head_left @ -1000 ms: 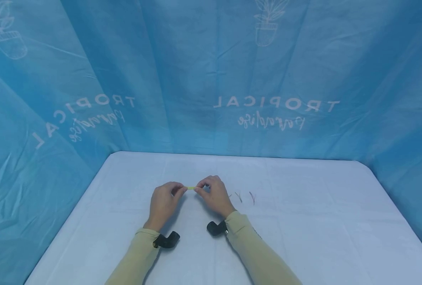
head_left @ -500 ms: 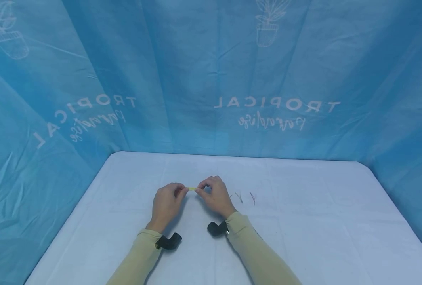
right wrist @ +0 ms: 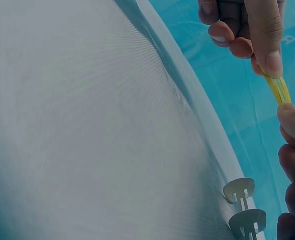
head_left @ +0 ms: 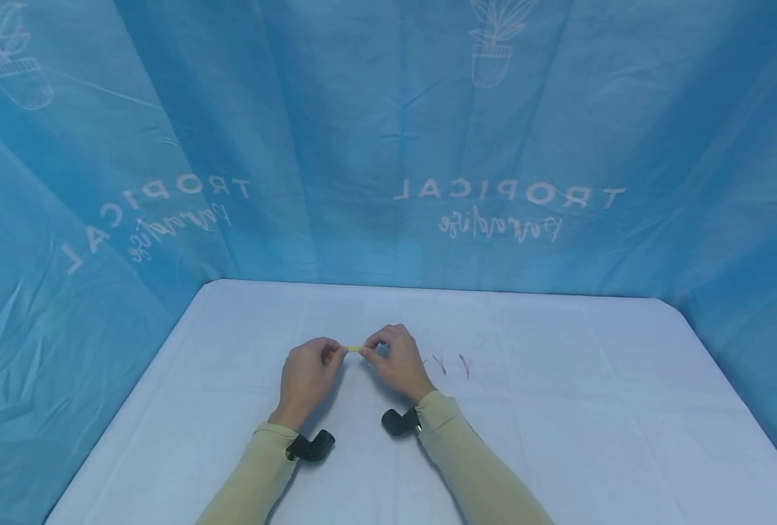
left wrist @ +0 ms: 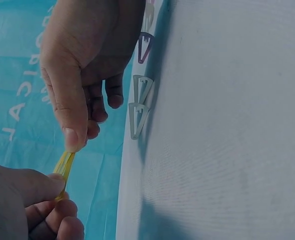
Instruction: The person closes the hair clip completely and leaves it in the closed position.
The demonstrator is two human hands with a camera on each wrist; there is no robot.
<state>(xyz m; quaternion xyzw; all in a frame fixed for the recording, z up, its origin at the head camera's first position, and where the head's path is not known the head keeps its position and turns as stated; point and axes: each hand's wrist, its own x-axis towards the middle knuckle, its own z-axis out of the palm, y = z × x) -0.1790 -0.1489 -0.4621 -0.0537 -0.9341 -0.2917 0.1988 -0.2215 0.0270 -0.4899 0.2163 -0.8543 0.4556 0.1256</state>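
A yellow snap hair clip (head_left: 353,349) is held in the air between both hands, one end in each. My left hand (head_left: 304,379) pinches its left end between thumb and fingers. At the other end, the thumb and fingers of my right hand (head_left: 397,364) pinch it. From the left wrist, the clip's middle (left wrist: 63,167) shows between the two thumbs, its ends hidden under the fingertips. To the right of my right hand, more snap clips stand in a row on the white table, among them a reddish one (head_left: 465,365) and a greyish one (head_left: 441,364).
In the left wrist view, a pale clip (left wrist: 132,120) and a purple one (left wrist: 146,36) stand with their parts spread apart. The white-covered table (head_left: 598,408) ends at a blue printed curtain (head_left: 335,146) behind and at the sides. A black wrist camera (head_left: 312,446) sits on the left cuff.
My left hand has shifted slightly to the right and toward me. Both hands keep their pinch on the yellow snap hair clip, and the clips on the table have not moved.
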